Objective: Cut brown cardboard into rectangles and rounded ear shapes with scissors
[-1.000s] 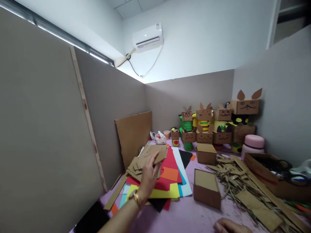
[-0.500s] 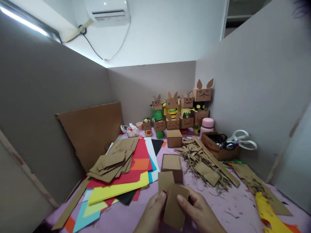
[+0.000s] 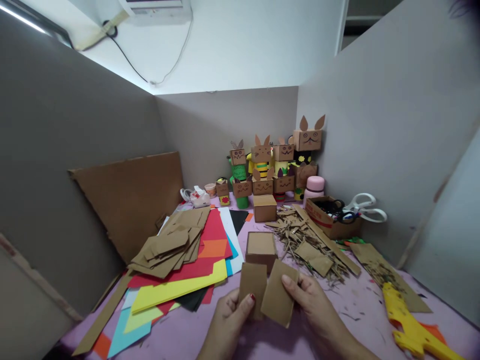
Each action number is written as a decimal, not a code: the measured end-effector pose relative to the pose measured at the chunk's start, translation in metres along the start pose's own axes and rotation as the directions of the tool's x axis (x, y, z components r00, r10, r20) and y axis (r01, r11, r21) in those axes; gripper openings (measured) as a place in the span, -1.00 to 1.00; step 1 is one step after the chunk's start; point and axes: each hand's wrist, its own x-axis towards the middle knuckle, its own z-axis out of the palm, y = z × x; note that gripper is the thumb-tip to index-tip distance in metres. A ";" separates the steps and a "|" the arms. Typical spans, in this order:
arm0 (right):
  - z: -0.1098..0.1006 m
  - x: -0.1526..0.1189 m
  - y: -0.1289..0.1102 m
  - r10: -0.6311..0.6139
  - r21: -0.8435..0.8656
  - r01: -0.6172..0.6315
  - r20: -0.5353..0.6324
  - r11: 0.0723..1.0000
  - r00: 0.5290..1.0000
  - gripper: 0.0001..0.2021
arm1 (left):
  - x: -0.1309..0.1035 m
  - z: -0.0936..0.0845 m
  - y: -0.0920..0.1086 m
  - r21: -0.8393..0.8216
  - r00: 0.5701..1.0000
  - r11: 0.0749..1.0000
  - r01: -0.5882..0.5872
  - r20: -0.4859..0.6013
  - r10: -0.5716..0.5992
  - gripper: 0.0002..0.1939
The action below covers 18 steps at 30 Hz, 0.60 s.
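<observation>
1. Separating since half a second ago, the two cardboard pieces now sit side by side instead of overlapped, low in front of the small cardboard box point(image 3: 261, 248).
2. Left hand point(image 3: 228, 320) pinches the left cardboard piece point(image 3: 253, 287), thumb on its face; right hand point(image 3: 315, 310) pinches the right cardboard piece point(image 3: 278, 300), which is tilted.
3. Both pieces are flat, brown, matte rectangles with cut edges, their inner edges just touching.
4. Beside them lie glossy coloured paper sheets point(image 3: 176, 287), stacked cardboard cutouts point(image 3: 170, 247) and stringy cardboard scraps point(image 3: 307, 242) on the pink table point(image 3: 360, 310).

L hand point(image 3: 229, 312) & R hand point(image 3: 313, 302) side by side, grips pinched.
</observation>
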 end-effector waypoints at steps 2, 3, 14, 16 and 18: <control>0.005 -0.002 -0.003 0.037 0.024 -0.036 -0.022 0.999 0.999 -0.69 | -0.002 -0.001 0.001 0.101 0.997 0.994 -0.044 -0.056 0.050 -0.69; 0.008 -0.003 -0.004 0.049 0.048 -0.048 -0.031 0.998 0.998 -0.69 | -0.003 -0.002 0.001 0.165 0.991 0.984 -0.068 -0.101 0.086 -0.71; 0.016 -0.002 -0.003 0.242 0.159 -0.241 0.013 0.958 0.970 -0.47 | -0.016 0.002 0.002 0.430 0.957 0.884 -0.183 -0.126 0.260 -0.64; 0.019 -0.005 -0.007 0.224 0.158 -0.227 0.035 0.961 0.974 -0.47 | -0.017 0.001 0.004 0.437 0.963 0.882 -0.179 -0.106 0.248 -0.61; 0.020 -0.007 -0.009 0.209 0.133 -0.214 0.049 0.968 0.977 -0.48 | -0.018 0.001 0.004 0.435 0.967 0.883 -0.177 -0.091 0.239 -0.61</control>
